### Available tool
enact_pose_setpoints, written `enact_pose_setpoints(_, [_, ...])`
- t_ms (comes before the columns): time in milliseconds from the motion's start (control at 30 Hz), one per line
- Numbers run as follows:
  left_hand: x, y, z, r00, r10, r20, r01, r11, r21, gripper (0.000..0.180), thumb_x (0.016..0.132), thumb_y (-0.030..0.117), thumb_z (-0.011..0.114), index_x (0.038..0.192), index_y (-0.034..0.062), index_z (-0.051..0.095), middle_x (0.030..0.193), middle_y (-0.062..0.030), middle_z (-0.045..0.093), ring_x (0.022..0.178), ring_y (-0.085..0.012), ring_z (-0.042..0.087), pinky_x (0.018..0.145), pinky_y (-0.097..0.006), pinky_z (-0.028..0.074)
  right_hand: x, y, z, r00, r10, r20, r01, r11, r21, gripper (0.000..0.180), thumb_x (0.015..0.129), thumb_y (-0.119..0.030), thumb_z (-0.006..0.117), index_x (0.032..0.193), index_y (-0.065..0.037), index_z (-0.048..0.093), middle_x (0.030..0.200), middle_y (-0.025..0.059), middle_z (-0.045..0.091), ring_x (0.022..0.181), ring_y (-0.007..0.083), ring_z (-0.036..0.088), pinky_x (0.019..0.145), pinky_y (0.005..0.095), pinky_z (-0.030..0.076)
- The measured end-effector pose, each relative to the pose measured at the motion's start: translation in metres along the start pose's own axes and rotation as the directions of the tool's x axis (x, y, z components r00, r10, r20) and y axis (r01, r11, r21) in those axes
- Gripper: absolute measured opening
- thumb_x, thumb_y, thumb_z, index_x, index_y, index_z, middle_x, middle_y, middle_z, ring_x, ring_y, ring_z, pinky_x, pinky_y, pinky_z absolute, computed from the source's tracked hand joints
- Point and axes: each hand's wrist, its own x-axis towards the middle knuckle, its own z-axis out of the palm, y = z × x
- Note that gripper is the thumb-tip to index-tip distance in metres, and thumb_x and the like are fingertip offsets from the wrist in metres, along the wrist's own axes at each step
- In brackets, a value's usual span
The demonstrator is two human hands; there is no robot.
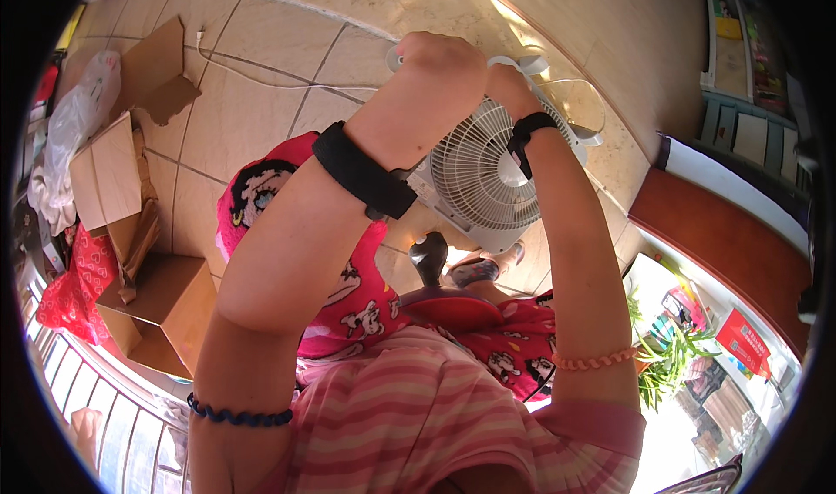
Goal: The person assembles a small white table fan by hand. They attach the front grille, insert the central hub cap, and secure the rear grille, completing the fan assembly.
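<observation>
A white electric fan (483,163) with a round wire grille lies tilted on the tiled floor in front of me. My left hand (441,54) is curled into a fist beyond the fan's upper left edge. A small white round part (394,57) shows beside its knuckles; what the fingers hold is hidden. My right hand (512,90) is closed at the fan's far edge, close to the left hand, its fingertips partly out of sight. Just past it a white piece of the fan (533,63) sticks out.
A white cord with a plug (199,37) runs across the tiles. At left are an open cardboard box (165,307), cardboard flaps (109,172) and a clear plastic bag (83,102). A wall (601,41) rises beyond the fan. Green leaves (670,350) show at right.
</observation>
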Motion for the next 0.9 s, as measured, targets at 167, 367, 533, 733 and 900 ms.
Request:
enact_pose_setpoints(167, [0.003, 0.002, -0.005, 0.998, 0.012, 0.054, -0.013, 1.0, 0.012, 0.031, 0.082, 0.035, 0.07, 0.089, 0.0039, 0.07, 0.083, -0.0136, 0.07, 0.084, -0.029, 0.069, 0.072, -0.039, 0.056, -0.006, 0.013, 0.004, 0.998, -0.037, 0.048, 0.035, 0.999, 0.042, 0.044, 0.083, -0.038, 0.06, 0.101, 0.001, 0.069, 0.105, 0.0272, 0.066, 0.1, 0.0422, 0.063, 0.084, 0.046, 0.051])
enact_pose_setpoints(367, [0.005, 0.007, -0.009, 0.997, -0.02, 0.074, 0.018, 0.999, 0.033, 0.032, 0.083, 0.035, 0.07, 0.091, 0.004, 0.07, 0.086, -0.0134, 0.07, 0.085, -0.0296, 0.069, 0.072, -0.039, 0.056, 0.001, 0.009, 0.017, 0.999, 0.003, -0.048, 0.0, 0.998, 0.068, 0.019, 0.084, -0.013, 0.063, 0.092, 0.003, 0.07, 0.1, 0.0232, 0.068, 0.092, 0.0372, 0.068, 0.077, 0.0445, 0.056])
enact_pose_setpoints(533, [0.016, 0.006, -0.001, 0.991, -0.046, 0.122, 0.043, 0.999, 0.024, 0.033, 0.083, 0.035, 0.07, 0.094, 0.0039, 0.07, 0.091, -0.0131, 0.071, 0.089, -0.0294, 0.069, 0.074, -0.04, 0.056, 0.037, 0.019, 0.015, 0.991, 0.015, 0.135, -0.019, 0.999, 0.026, 0.018, 0.079, -0.013, 0.072, 0.08, 0.006, 0.072, 0.095, 0.0239, 0.068, 0.084, 0.0346, 0.068, 0.072, 0.0443, 0.056])
enact_pose_setpoints(733, [0.047, -0.022, 0.088, 0.96, 0.021, 0.28, -0.006, 0.999, -0.054, 0.034, 0.086, 0.037, 0.067, 0.093, 0.0035, 0.069, 0.093, -0.0151, 0.07, 0.092, -0.033, 0.068, 0.079, -0.044, 0.054, 0.036, 0.028, 0.012, 0.958, -0.252, 0.134, 0.283, 0.904, -0.321, 0.023, 0.08, -0.022, 0.069, 0.081, 0.001, 0.072, 0.084, 0.0215, 0.067, 0.078, 0.0334, 0.067, 0.072, 0.042, 0.055])
enact_pose_setpoints(900, [0.086, -0.019, 0.238, 0.97, -0.191, 0.154, 0.245, 0.788, -0.564, 0.047, 0.092, 0.04, 0.06, 0.113, -0.0026, 0.06, 0.114, -0.0237, 0.063, 0.106, -0.0397, 0.06, 0.088, -0.047, 0.048, 0.003, 0.028, 0.017, 0.994, 0.077, -0.074, -0.062, 0.981, 0.185, 0.018, 0.082, -0.017, 0.064, 0.091, -0.003, 0.072, 0.097, 0.0208, 0.069, 0.091, 0.0354, 0.067, 0.077, 0.0442, 0.055])
